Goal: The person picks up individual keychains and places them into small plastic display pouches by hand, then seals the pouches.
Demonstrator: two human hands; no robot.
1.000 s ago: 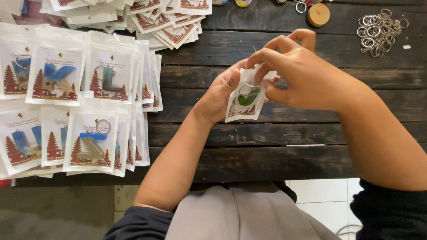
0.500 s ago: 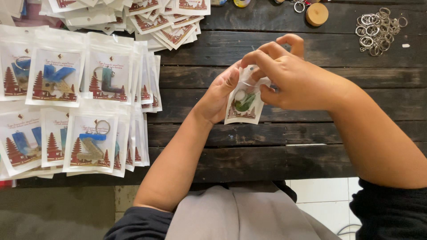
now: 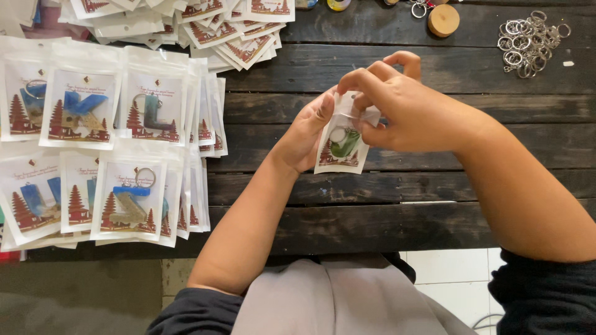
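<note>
Dark table [image 3: 434, 186], pouch [image 3: 343, 144] between hands [image 3: 410, 108]

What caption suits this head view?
Both hands, left hand and right hand, pinch a small packet above a dark wooden table beside packet stacks.
</note>
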